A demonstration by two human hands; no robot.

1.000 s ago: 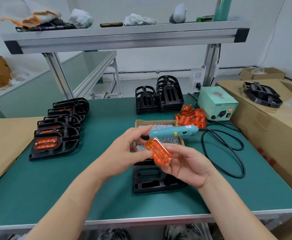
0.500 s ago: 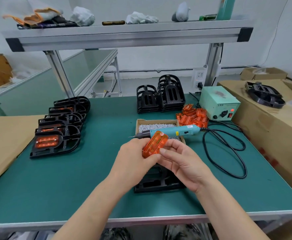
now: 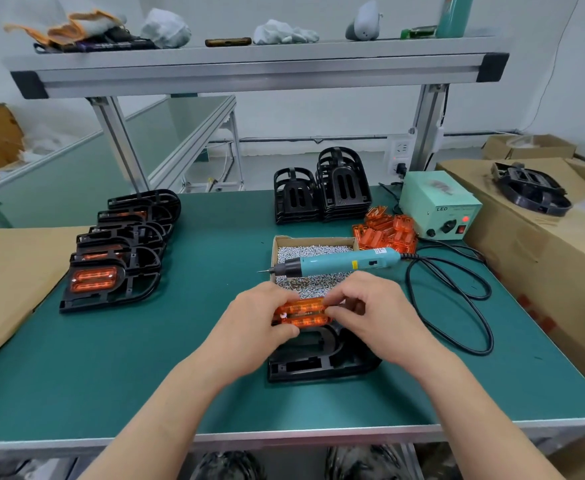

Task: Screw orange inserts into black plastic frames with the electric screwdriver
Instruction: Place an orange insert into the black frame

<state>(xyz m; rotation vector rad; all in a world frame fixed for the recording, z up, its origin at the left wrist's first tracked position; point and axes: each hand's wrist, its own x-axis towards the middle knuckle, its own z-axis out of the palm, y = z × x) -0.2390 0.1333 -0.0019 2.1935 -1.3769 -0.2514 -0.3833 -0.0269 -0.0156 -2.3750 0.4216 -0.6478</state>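
Both the left hand [image 3: 256,320] and right hand [image 3: 377,313] pinch the orange insert [image 3: 301,313] by its ends, seemingly seating it in the black frame [image 3: 318,362], so next up is probably a screw and the electric screwdriver [image 3: 339,264] lying across the screw box [image 3: 313,242].

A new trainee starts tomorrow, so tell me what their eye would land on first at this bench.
Centre front, the left hand and right hand pinch a bright orange insert at the far end of a black frame. Just behind, the teal electric screwdriver lies across a box of screws, beside a heap of loose inserts. At the left sits a row of fitted frames.
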